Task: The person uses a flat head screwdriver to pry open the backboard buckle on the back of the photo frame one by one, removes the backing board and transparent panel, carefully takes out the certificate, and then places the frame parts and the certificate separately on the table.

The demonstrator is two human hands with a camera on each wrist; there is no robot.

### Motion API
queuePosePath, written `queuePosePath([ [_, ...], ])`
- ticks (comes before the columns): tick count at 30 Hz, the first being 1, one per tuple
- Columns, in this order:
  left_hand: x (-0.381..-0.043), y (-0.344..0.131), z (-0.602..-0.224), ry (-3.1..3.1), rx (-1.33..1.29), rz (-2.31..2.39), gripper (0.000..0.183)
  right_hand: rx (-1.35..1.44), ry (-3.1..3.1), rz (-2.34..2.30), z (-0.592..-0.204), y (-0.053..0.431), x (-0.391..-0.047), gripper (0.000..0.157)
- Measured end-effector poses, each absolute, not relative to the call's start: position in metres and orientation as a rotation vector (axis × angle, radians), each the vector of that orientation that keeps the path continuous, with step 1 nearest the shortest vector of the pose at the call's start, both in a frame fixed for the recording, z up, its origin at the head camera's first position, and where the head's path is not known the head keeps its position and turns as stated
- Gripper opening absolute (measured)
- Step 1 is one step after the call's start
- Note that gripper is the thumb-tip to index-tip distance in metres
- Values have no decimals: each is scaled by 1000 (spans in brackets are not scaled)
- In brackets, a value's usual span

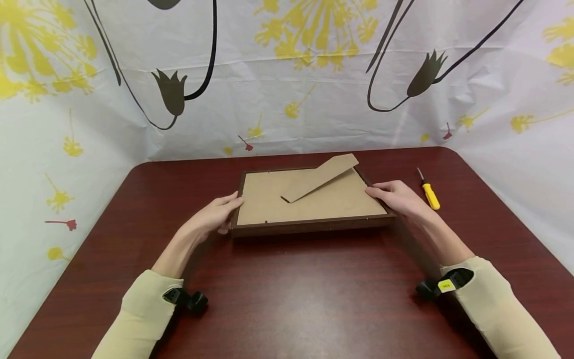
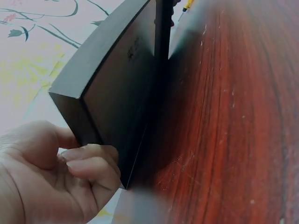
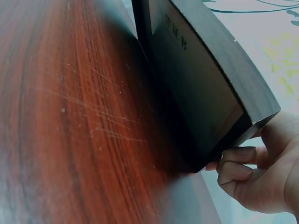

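Along the left side, a white wall covering (image 1: pixel 36 164) printed with yellow blossoms rises beside the dark red wood-grain counter (image 1: pixel 305 294) and continues behind it, where dark tulip-like flowers also show. Near it, a cream sleeve (image 1: pixel 134 314) with a black wrist strap (image 1: pixel 177 296) leads up to the left hand (image 1: pixel 219 212), whose grip is closed on the left side of a brown picture frame (image 1: pixel 309 227), thumb above and fingers curled beneath. The frame is tilted over the middle of the counter with its back upward, its near edge raised; whether the far edge touches the wood cannot be told. Both wrist views show dark printed characters on the downward face. A tan backing board (image 1: pixel 260 199) fills the frame, and from it an easel flap (image 1: pixel 323 177) slants up to the right. At the frame's right side, the right hand (image 1: pixel 399 197) has its grip closed likewise, thumb on top. Just beside that hand, a yellow-handled screwdriver (image 1: pixel 431 196) lies with its shaft pointing away, and nearer stands the other cream sleeve (image 1: pixel 493 299).
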State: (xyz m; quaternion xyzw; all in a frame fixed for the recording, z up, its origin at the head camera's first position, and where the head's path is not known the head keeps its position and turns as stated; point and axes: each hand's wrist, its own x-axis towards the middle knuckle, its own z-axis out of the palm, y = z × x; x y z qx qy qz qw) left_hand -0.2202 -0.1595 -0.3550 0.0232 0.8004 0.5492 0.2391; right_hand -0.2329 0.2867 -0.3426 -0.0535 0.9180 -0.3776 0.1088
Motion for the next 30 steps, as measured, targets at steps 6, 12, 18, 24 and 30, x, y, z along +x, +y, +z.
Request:
queuePosePath([
  [6, -220, -158, -353, 2182, 95, 1442, 65, -239, 2744, -1051, -348, 291, -231, 61],
  [12, -222, -158, -357, 2189, 157, 1421, 63, -330, 2778, -991, -354, 293, -232, 56],
  [18, -223, -157, -363, 2262, 238, 1358, 65, -357, 2794, -961, -358, 293, -233, 56],
  [24, -220, -155, -365, 2337, 279, 1268, 64, -360, 2773, -979, -362, 290, -233, 58],
  [30, -218, -151, -367, 2374, 259, 1213, 65, -273, 2714, -1099, -367, 289, -230, 48],
])
